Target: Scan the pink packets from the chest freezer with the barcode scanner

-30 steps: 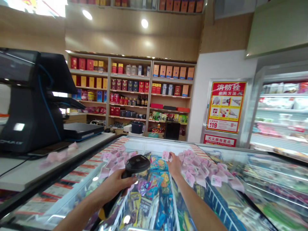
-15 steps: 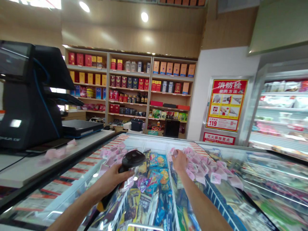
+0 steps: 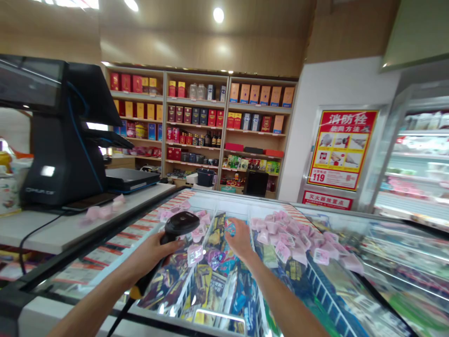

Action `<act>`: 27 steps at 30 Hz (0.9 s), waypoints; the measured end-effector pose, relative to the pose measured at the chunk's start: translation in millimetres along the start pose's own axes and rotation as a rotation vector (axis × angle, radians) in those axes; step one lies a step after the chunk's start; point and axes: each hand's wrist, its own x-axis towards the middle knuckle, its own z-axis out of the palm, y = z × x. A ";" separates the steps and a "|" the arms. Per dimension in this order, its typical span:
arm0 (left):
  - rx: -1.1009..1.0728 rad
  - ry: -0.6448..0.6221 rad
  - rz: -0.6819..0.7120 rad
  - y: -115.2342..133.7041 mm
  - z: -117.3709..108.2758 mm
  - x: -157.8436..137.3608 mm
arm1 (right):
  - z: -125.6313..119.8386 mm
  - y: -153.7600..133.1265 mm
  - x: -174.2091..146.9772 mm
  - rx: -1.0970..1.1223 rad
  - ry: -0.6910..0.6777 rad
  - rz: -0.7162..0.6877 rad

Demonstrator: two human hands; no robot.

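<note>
My left hand is closed round the grip of a black barcode scanner, its head pointing right over the freezer. Below the scanner head lies a small pink pack with a white label, beside a few similar packs on the glass. My right hand hovers above the middle of the freezer, fingers curved and apart, with blue packaging visible between them and nothing seen held. To its right, a larger pile of pink packs rests on the freezer's glass top.
Wrapped ice creams fill wire baskets under the glass. On the left counter stand a black till and several blurred pink packs. Shelves of boxes line the back wall. The scanner's cable trails toward me.
My right hand has moved left, away from the right-hand pile of pink packs to the middle of the freezer. The scanner has shifted slightly left, and the view has turned a little left.
</note>
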 end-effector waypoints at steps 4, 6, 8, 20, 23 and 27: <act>0.006 -0.002 -0.031 -0.7 -10.2 -9.7 | 24.4 -43.7 -21.3 0.130 -0.266 -0.275; -0.001 0.004 -0.049 0.2 -13.6 -14.3 | 29.9 -56.2 -27.5 0.106 -0.371 -0.306; -0.002 0.006 -0.058 0.8 -15.0 -17.9 | 32.3 -60.9 -30.7 0.098 -0.452 -0.298; 0.000 -0.070 -0.006 -3.5 -0.9 -13.9 | 19.0 -10.1 -1.8 0.316 -0.162 0.219; -0.002 -0.123 -0.012 3.0 5.8 -14.6 | -0.1 16.1 16.5 0.238 -0.038 0.298; 0.025 -0.148 -0.016 12.4 20.3 -13.3 | -17.6 40.0 27.5 0.159 0.051 0.355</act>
